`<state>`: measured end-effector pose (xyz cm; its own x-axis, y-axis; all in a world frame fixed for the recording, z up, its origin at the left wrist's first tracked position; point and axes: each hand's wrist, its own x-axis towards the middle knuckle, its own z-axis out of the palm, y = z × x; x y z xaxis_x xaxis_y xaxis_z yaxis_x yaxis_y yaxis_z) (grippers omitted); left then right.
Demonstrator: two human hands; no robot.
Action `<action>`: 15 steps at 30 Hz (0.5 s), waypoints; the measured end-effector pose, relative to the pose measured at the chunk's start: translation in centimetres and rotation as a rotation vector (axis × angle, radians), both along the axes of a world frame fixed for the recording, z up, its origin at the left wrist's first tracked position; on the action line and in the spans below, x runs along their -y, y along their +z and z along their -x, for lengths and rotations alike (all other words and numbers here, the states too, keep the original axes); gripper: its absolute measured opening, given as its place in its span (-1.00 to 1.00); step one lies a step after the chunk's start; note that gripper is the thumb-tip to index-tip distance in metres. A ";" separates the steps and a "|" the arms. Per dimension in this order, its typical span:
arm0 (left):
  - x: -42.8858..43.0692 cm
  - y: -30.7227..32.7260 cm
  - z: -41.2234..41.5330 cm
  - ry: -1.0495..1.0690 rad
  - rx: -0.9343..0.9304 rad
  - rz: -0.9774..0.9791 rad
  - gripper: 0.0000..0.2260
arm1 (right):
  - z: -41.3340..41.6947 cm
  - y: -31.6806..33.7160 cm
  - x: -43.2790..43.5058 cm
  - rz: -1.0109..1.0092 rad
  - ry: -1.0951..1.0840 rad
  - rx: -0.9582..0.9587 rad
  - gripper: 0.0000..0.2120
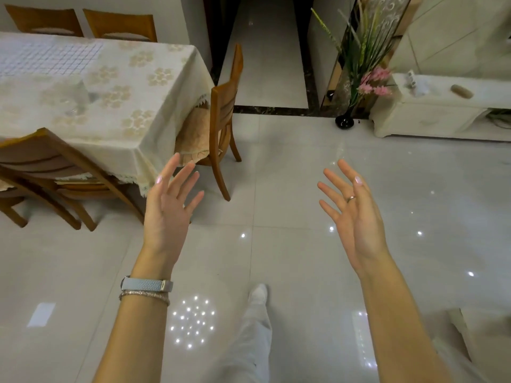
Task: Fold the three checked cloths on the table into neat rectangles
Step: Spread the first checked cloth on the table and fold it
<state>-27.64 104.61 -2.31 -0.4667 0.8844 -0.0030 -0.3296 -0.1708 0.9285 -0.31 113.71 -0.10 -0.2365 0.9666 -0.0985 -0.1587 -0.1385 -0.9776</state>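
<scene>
A pale checked cloth [47,58] lies spread flat on the far left part of the surface [154,64], which is draped in a cream flowered tablecloth. Nearer the middle of that surface sits a greyish, blurred patch [77,96]; I cannot tell what it is. Only that one checked cloth can be made out from here.

The person stands well apart from the surface, out on the glossy tiled floor [276,258]. The left hand [168,205] is raised in the air with fingers spread and straight, holding nothing. The right hand [356,214] is raised the same way, fingers loose and apart, also empty. The palms face one another. A light watch band [148,284] circles the left wrist, and a ring [351,198] sits on a right finger.

A wooden chair [224,106] is at the surface's near corner. Further right, a dark vase [344,121] of pink flowers stands beside a white cabinet [431,117].
</scene>
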 end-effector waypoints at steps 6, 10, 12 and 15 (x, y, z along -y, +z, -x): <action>-13.8 0.8 3.2 -0.050 0.031 -0.005 -0.57 | 3.1 1.3 -12.4 0.001 -0.040 0.003 -0.65; -22.4 1.9 4.2 -0.087 0.020 -0.012 -0.54 | 4.2 2.0 -19.8 0.006 -0.069 -0.011 -0.63; -26.1 2.0 4.6 -0.096 0.021 -0.015 -0.54 | 4.7 2.0 -23.3 0.015 -0.074 -0.022 -0.63; -31.7 1.8 5.5 -0.101 0.041 -0.025 -0.55 | 5.6 1.7 -29.0 0.013 -0.072 -0.023 -0.63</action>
